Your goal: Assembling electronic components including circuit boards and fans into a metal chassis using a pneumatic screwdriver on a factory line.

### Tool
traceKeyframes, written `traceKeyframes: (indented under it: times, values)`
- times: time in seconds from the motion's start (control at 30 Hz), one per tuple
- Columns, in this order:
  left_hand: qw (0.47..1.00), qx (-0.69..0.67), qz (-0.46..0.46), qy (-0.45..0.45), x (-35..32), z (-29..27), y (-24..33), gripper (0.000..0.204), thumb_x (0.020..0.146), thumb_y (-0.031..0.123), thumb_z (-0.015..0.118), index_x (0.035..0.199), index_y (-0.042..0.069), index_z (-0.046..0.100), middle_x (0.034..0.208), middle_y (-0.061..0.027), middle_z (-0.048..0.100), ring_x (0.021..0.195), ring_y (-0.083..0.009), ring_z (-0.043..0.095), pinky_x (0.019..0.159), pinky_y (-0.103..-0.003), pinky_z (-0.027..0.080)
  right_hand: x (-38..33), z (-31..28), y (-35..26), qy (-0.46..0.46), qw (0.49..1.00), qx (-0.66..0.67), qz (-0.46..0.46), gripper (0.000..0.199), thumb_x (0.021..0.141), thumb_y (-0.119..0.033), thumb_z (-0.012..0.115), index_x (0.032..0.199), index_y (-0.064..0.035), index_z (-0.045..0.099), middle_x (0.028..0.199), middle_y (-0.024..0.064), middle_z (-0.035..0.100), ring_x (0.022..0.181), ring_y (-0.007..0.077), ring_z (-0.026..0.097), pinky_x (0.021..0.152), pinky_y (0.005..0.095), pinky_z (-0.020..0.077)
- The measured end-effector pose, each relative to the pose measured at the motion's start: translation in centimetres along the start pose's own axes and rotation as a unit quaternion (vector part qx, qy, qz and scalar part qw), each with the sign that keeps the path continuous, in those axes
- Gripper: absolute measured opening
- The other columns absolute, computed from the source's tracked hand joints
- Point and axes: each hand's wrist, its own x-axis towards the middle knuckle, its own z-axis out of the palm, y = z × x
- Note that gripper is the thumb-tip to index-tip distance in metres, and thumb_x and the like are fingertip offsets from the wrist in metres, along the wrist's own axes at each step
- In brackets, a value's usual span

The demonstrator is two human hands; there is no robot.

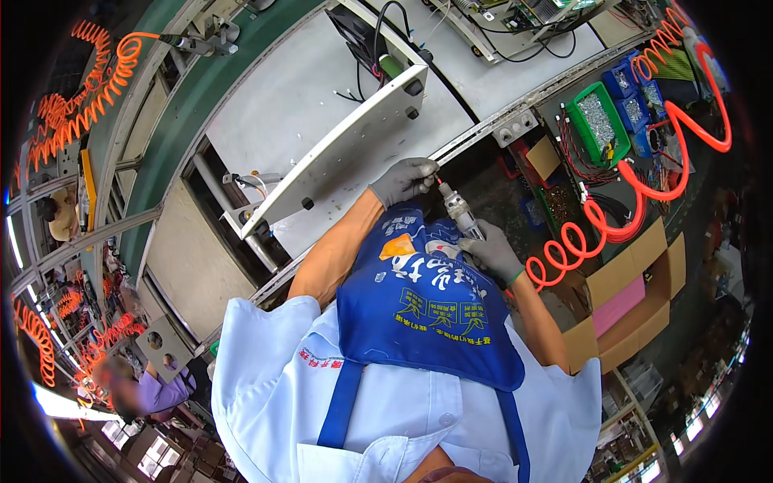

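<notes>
Gloved in grey, my right hand (pixel 493 253) is wrapped round the body of a silver air screwdriver (pixel 459 209), held in front of my blue apron (pixel 435 322). Its tip points up and left, toward my left hand (pixel 405 182). That hand, also in a grey glove, has its fingers pinched together just beside the red tip; what they hold is too small to make out. Left of it, a white metal panel with black feet (pixel 346 145) stands tilted on the white worktable (pixel 270 109). Wires and a green cylindrical part (pixel 392 66) show behind the panel.
A red coiled hose (pixel 568 245) hangs at the right. Beyond it are a green bin of small metal parts (pixel 581 103), blue bins (pixel 633 113) and an open cardboard box (pixel 668 282). A green conveyor belt (pixel 179 121) runs at left; another person's purple sleeve (pixel 165 392) shows lower left.
</notes>
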Motion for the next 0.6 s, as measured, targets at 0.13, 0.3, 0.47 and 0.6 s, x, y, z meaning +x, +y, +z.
traceKeyframes:
  times: [0.13,0.3,0.47,0.6]
  values:
    - [0.998,-0.023,-0.007,0.052,0.6,-0.2,0.1,0.024,0.093,0.019,0.062,0.107,0.0,0.062,0.081,-0.0009,0.056,0.07,-0.0081,0.052,0.061,-0.021,0.045,1.5,1.7,-0.6,0.17,0.966,-0.177,-0.086,0.043,0.072,-0.029,0.072,0.105,-0.0042,0.061,0.087,0.0156,0.067,0.08,0.0279,0.067,0.074,0.0389,0.0516]
    - [0.988,-0.123,0.029,0.088,1.5,0.1,-0.6,0.028,0.094,0.02,0.06,0.113,0.0,0.058,0.081,-0.0007,0.055,0.069,-0.0089,0.051,0.06,-0.023,0.043,2.7,2.2,-1.2,0.171,0.972,-0.149,-0.062,0.045,0.071,-0.03,0.072,0.106,-0.0051,0.061,0.09,0.018,0.067,0.087,0.033,0.066,0.079,0.0415,0.0508]
    - [0.986,-0.034,0.066,0.15,1.9,0.0,-1.5,0.027,0.095,0.022,0.057,0.112,0.001,0.058,0.08,-0.0009,0.053,0.069,-0.0093,0.048,0.058,-0.024,0.04,3.0,2.3,-0.7,0.176,0.971,-0.152,-0.059,0.045,0.071,-0.031,0.072,0.106,-0.0049,0.061,0.09,0.0183,0.067,0.087,0.0332,0.066,0.079,0.0415,0.051]
    - [0.972,-0.025,0.063,0.224,2.0,0.3,-2.2,0.025,0.094,0.021,0.059,0.106,0.0,0.063,0.081,-0.0025,0.056,0.071,-0.0093,0.051,0.06,-0.022,0.043,3.3,2.4,-0.2,0.141,0.982,-0.119,-0.023,0.047,0.072,-0.032,0.072,0.108,-0.0047,0.061,0.094,0.0193,0.068,0.092,0.032,0.067,0.083,0.0429,0.0504]
